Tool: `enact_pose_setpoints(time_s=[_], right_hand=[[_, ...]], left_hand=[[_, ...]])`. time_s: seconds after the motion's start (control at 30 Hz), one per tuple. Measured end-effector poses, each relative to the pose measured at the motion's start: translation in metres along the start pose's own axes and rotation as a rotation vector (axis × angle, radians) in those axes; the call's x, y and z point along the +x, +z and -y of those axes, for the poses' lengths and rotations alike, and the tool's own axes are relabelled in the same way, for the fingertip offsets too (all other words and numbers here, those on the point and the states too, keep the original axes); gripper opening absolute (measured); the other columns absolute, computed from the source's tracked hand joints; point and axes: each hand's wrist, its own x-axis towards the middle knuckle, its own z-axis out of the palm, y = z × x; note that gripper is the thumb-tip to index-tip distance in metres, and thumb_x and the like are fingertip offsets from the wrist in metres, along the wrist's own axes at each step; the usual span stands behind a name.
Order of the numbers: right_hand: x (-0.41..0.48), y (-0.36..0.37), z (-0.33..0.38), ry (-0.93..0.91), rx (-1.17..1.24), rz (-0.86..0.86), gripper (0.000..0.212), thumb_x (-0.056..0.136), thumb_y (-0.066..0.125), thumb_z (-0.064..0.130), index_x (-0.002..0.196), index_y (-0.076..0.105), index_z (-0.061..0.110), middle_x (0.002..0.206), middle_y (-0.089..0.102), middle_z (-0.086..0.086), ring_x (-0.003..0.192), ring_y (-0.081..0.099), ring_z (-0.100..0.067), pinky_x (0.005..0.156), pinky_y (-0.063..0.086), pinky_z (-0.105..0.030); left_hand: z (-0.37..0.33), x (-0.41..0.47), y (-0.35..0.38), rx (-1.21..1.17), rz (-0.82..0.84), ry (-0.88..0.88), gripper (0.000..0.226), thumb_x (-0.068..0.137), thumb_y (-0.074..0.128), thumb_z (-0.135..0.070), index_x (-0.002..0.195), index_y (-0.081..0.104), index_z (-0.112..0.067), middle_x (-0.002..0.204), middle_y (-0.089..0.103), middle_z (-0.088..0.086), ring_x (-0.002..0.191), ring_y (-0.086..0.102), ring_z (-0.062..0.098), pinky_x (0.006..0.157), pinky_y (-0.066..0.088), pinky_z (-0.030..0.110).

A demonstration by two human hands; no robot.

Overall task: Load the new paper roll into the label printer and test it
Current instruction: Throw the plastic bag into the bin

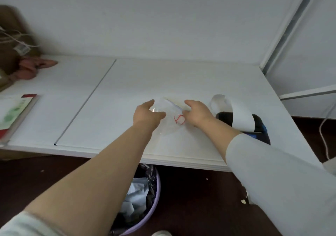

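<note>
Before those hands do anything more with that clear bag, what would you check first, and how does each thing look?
1. Both hands on the clear bag: ok, left hand and right hand grip it.
2. Bag opened: cannot tell.
3. New roll inside bag: cannot tell.
4. Label printer within reach: ok, beside the right forearm.
5. Printer emptied: not ok, a paper strip curls out.
6. Bin for waste: ok, under the table.

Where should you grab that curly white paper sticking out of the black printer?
Probably the loose curled end of the paper strip, pinched by its side edges from above. It arches up out of the black printer and curls back down to the table, free of both hands, so that tip is easiest to reach without creasing the strip.
</note>
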Motion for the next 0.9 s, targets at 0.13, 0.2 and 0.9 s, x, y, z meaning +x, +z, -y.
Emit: enact_pose_setpoints(time_s=[0.13,0.2,0.9], right_hand=[[0.003,0.012,-0.005,0.108,0.174,-0.04,0.032,0.089,0.048,0.002,0.114,0.066,0.008,0.122,0.063,-0.012,0.104,0.058,-0.029,0.098,0.045,-0.035],[-0.006,0.015,0.001,0.109,0.29,-0.042,0.026,0.085,0.055,-0.001,0.103,0.072,0.006,0.093,0.066,-0.01,0.073,0.055,-0.022,0.078,0.05,-0.03],[-0.101,0.155,0.055,-0.018,0.105,0.428,0.025,0.079,0.065,-0.003,0.1,0.074,0.006,0.09,0.073,-0.008,0.063,0.057,-0.01,0.063,0.047,-0.025]], left_hand=[[0.016,0.0,-0.002,-0.028,-0.017,-0.017,0.042,0.085,0.06,-0.002,0.126,0.06,-0.011,0.122,0.064,0.012,0.101,0.065,0.031,0.088,0.052,0.033],[0.019,-0.005,-0.014,-0.074,-0.052,-0.047,0.035,0.085,0.055,0.001,0.117,0.066,-0.009,0.101,0.068,0.007,0.076,0.064,0.024,0.072,0.052,0.03],[0.188,-0.047,-0.108,0.071,-0.068,-0.374,0.007,0.07,0.069,0.002,0.071,0.068,-0.005,0.059,0.058,0.011,0.059,0.058,0.026,0.065,0.054,0.034]])
